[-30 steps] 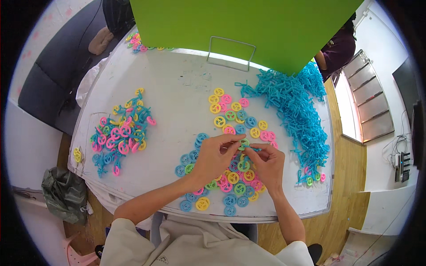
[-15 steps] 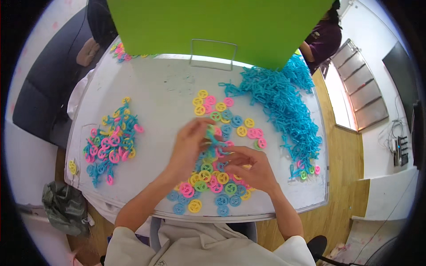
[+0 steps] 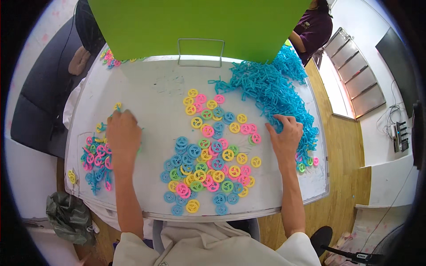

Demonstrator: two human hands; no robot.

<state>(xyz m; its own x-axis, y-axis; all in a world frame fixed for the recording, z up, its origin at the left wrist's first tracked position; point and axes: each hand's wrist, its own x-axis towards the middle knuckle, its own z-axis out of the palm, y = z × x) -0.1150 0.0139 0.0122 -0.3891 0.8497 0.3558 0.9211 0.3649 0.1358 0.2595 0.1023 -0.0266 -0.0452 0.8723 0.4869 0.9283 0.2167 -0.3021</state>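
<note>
left hand (image 3: 124, 131): over the wheeled-piece pile (image 3: 98, 160); fingers blurred, i cannot tell their state.
right hand (image 3: 286, 133): fingers spread, at the edge of the blue heap (image 3: 284, 95).
wheels (image 3: 199, 175): across the desk (image 3: 155, 119) between my 2 hands.

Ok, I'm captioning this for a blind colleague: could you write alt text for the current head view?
A person's left hand is over a pile of colourful wheels joined to blue stems on a white table, and the right hand is at the edge of a heap of blue plastic parts. Loose pink, yellow, green and blue wheels lie between them.
</note>
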